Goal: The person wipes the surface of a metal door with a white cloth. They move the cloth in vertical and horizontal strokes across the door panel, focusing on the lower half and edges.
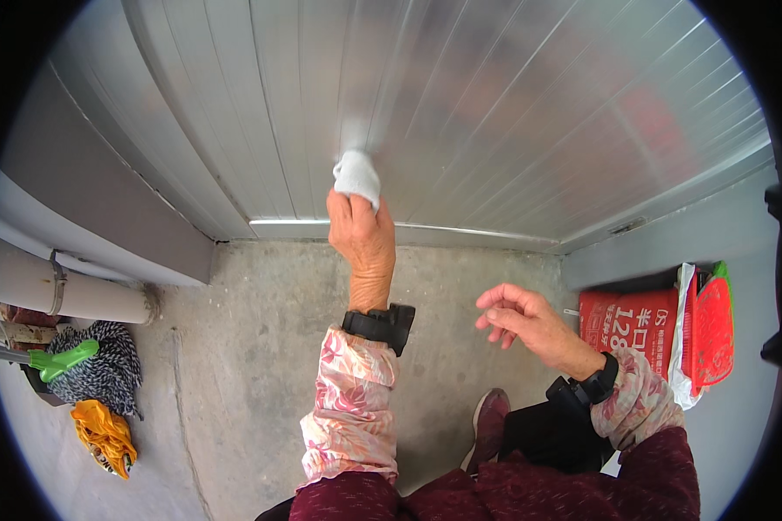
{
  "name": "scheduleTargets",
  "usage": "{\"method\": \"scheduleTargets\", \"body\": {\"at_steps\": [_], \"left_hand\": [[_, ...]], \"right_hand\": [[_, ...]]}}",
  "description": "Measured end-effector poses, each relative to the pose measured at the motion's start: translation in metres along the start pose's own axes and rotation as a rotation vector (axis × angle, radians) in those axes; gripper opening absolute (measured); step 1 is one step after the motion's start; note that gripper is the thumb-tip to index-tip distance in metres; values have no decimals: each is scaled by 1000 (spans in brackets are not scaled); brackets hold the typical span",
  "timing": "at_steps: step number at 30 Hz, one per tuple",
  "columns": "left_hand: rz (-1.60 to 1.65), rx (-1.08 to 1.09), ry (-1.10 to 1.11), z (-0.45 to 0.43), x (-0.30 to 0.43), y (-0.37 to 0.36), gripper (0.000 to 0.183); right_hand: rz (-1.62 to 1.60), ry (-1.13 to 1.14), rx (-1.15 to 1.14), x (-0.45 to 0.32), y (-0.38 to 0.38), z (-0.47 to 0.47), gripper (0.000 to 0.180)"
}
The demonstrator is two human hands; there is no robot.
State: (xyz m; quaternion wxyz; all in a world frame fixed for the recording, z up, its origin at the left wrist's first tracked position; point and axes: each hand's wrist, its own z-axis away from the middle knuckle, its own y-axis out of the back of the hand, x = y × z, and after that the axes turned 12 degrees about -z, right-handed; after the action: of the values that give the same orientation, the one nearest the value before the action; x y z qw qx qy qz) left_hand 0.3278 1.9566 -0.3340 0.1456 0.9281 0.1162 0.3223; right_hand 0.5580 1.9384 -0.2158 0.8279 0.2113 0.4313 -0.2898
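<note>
My left hand (361,236) grips a folded white cloth (356,177), held up against the lower part of a grey metal panel door (391,117). Whether the cloth presses on the metal I cannot tell for certain. The fingertips are hidden behind the cloth. My right hand (518,319) hangs over the concrete floor with nothing in it, its fingers loosely curled and apart. To its right leans a red printed bag (632,325). Black bands sit on both wrists, above patterned sleeve covers.
A red plastic dustpan-like item (715,332) stands beside the bag at the right wall. Along the left wall are a white pipe (72,280), a black-and-white string mop (107,365) with a green head, and a crumpled orange plastic bag (104,433). My shoe (492,420) rests on the concrete floor (247,365).
</note>
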Motion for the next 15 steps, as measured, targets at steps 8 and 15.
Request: {"method": "scheduleTargets", "body": {"at_steps": [8,15], "left_hand": [[85,67,-7,-23,27,3,32],[63,20,50,-6,14,7,33]], "right_hand": [[-11,-3,-7,0,-1,1,24],[12,-17,11,-2,-2,1,23]]}}
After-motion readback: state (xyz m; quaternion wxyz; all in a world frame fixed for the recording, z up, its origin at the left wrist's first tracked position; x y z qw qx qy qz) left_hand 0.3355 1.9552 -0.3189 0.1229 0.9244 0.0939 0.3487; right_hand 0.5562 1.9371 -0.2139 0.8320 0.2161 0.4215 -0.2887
